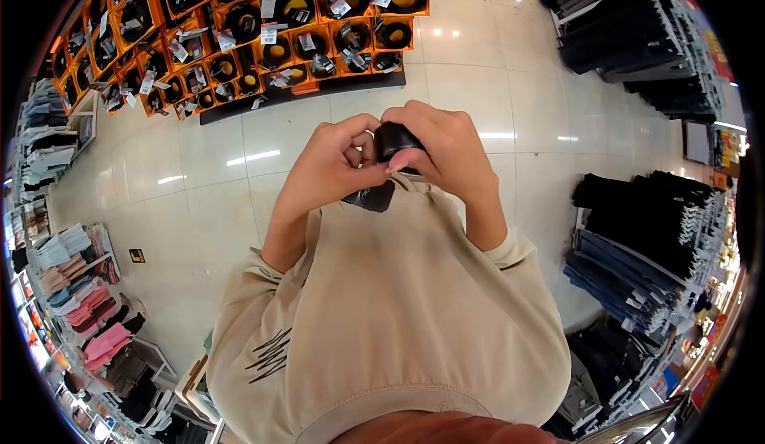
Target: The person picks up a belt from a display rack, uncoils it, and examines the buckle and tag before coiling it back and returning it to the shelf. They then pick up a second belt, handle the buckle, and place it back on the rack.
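Note:
A black leather belt, bent into a curve or coil, is held in front of my chest. My right hand wraps over it from the right, thumb beneath and fingers across the top. My left hand is closed at the belt's left side, its fingers curled and the thumb tip reaching the lower edge. Below the left hand a shiny dark flap hangs against the beige sweatshirt. The hands partly cover the belt, and its buckle is hidden.
Ahead stands a display rack of orange compartments with coiled black belts and white tags. Trousers hang on racks to the right. Folded and hung clothes line the left. Glossy tiled floor lies between, with a small floor sticker.

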Action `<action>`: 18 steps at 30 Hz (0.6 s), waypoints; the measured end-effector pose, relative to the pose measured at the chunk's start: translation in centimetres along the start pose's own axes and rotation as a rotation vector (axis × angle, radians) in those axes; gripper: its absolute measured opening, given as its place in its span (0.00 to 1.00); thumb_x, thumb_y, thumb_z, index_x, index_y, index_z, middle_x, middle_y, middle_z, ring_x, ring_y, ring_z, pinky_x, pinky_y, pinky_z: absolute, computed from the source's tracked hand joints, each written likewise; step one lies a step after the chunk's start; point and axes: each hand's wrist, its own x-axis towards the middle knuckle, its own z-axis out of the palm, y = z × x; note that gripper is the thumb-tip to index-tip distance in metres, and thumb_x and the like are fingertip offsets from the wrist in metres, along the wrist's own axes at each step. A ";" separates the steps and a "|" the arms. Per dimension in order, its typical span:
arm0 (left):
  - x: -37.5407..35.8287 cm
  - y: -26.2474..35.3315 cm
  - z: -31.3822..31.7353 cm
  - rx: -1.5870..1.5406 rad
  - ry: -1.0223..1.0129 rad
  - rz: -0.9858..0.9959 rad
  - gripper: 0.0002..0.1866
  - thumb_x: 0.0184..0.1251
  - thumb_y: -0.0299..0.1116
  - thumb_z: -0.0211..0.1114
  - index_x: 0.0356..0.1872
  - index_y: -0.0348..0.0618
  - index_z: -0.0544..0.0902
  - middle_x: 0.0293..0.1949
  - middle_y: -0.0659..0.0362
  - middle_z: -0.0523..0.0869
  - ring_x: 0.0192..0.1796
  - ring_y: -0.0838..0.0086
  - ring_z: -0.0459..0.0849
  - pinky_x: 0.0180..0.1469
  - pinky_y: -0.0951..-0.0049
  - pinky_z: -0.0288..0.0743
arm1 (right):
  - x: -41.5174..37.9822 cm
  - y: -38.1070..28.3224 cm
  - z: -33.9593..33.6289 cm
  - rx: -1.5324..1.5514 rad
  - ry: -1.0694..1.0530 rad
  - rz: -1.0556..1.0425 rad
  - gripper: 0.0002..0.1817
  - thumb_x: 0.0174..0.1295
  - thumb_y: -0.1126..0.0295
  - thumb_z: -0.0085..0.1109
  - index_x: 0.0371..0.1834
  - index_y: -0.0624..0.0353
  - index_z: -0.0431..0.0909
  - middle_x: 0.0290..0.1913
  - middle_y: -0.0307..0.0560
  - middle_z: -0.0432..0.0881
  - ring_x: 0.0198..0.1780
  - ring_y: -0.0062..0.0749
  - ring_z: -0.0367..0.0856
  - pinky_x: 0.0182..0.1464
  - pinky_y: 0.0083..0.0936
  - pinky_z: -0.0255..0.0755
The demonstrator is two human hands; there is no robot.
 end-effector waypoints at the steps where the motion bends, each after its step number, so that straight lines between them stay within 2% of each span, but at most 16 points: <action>1: 0.0 0.0 0.0 0.027 0.013 0.038 0.10 0.58 0.23 0.70 0.40 0.37 0.80 0.17 0.70 0.74 0.20 0.93 0.68 0.21 0.86 0.57 | 0.1 -0.1 0.1 0.003 0.005 -0.017 0.23 0.54 0.51 0.64 0.45 0.57 0.77 0.32 0.44 0.79 0.30 0.47 0.79 0.29 0.34 0.72; 2: 0.0 -0.1 0.2 -0.058 0.034 0.048 0.10 0.58 0.23 0.70 0.41 0.37 0.80 0.18 0.70 0.74 0.20 0.93 0.68 0.21 0.87 0.58 | 0.2 0.2 0.9 0.067 0.098 -0.057 0.27 0.57 0.46 0.61 0.47 0.58 0.77 0.32 0.46 0.78 0.29 0.44 0.79 0.29 0.31 0.72; 5: 0.1 -1.0 1.1 -0.277 0.127 0.051 0.12 0.58 0.22 0.70 0.42 0.35 0.80 0.18 0.70 0.75 0.21 0.93 0.68 0.22 0.88 0.59 | 0.0 0.4 3.8 0.304 0.445 0.016 0.31 0.63 0.40 0.54 0.46 0.61 0.78 0.31 0.47 0.77 0.29 0.40 0.78 0.31 0.29 0.71; 6: 0.1 -1.2 1.6 -0.325 0.177 0.030 0.12 0.58 0.21 0.70 0.43 0.34 0.80 0.19 0.70 0.76 0.21 0.93 0.69 0.23 0.88 0.59 | -0.1 0.0 4.4 0.328 0.513 0.100 0.35 0.67 0.37 0.44 0.43 0.64 0.79 0.30 0.48 0.76 0.31 0.39 0.76 0.35 0.27 0.70; 9: 0.2 -0.8 3.0 -0.431 0.271 -0.029 0.11 0.59 0.21 0.69 0.42 0.35 0.79 0.19 0.71 0.76 0.21 0.94 0.68 0.23 0.89 0.59 | -0.1 -0.1 6.8 0.481 0.762 0.235 0.34 0.68 0.38 0.43 0.39 0.64 0.79 0.29 0.49 0.76 0.31 0.39 0.76 0.38 0.28 0.69; 10: 0.2 -0.9 3.5 -0.447 0.268 -0.049 0.10 0.60 0.22 0.69 0.41 0.36 0.79 0.19 0.71 0.76 0.21 0.94 0.68 0.23 0.88 0.59 | -0.5 0.8 6.5 0.490 0.750 0.222 0.34 0.67 0.37 0.45 0.36 0.63 0.79 0.29 0.47 0.77 0.31 0.40 0.74 0.37 0.28 0.68; 11: 0.2 -1.2 3.7 -0.464 0.265 -0.068 0.10 0.60 0.22 0.68 0.41 0.36 0.79 0.19 0.71 0.77 0.21 0.94 0.68 0.23 0.88 0.59 | -0.7 1.4 5.8 0.375 0.652 0.152 0.33 0.65 0.38 0.47 0.35 0.63 0.79 0.29 0.46 0.77 0.31 0.40 0.74 0.37 0.29 0.67; 13: -0.1 -1.7 2.9 -0.262 0.184 -0.026 0.12 0.57 0.23 0.70 0.40 0.38 0.77 0.18 0.67 0.78 0.19 0.90 0.69 0.23 0.85 0.61 | -0.4 1.3 3.5 0.145 0.453 0.017 0.31 0.62 0.39 0.52 0.34 0.62 0.79 0.29 0.45 0.77 0.31 0.40 0.73 0.35 0.30 0.66; 14: -0.3 -1.4 2.6 -0.158 0.167 0.002 0.12 0.56 0.22 0.70 0.40 0.38 0.77 0.18 0.66 0.78 0.19 0.89 0.69 0.23 0.84 0.61 | 0.0 0.9 2.4 0.007 0.358 -0.050 0.28 0.55 0.42 0.59 0.32 0.61 0.79 0.27 0.43 0.77 0.30 0.41 0.71 0.33 0.32 0.65; 16: -0.6 -0.4 1.5 0.081 0.111 0.013 0.14 0.52 0.21 0.69 0.41 0.37 0.77 0.16 0.62 0.76 0.18 0.86 0.70 0.23 0.81 0.63 | 0.4 0.1 1.1 -0.081 0.200 -0.105 0.27 0.52 0.42 0.62 0.32 0.60 0.79 0.27 0.43 0.77 0.30 0.41 0.70 0.33 0.32 0.64; 17: -0.6 -0.4 1.4 0.100 0.126 0.047 0.14 0.52 0.21 0.68 0.41 0.37 0.77 0.17 0.63 0.76 0.19 0.86 0.70 0.23 0.82 0.64 | 0.5 -0.1 0.9 -0.124 0.122 -0.134 0.27 0.50 0.43 0.63 0.31 0.60 0.79 0.27 0.43 0.78 0.30 0.41 0.70 0.32 0.32 0.64; 18: -0.6 -0.3 1.3 0.120 0.141 0.081 0.14 0.53 0.20 0.67 0.41 0.37 0.78 0.17 0.64 0.77 0.20 0.87 0.71 0.24 0.82 0.64 | 0.5 0.1 1.0 -0.121 0.137 -0.133 0.28 0.49 0.42 0.64 0.32 0.60 0.79 0.29 0.43 0.78 0.31 0.39 0.71 0.33 0.30 0.65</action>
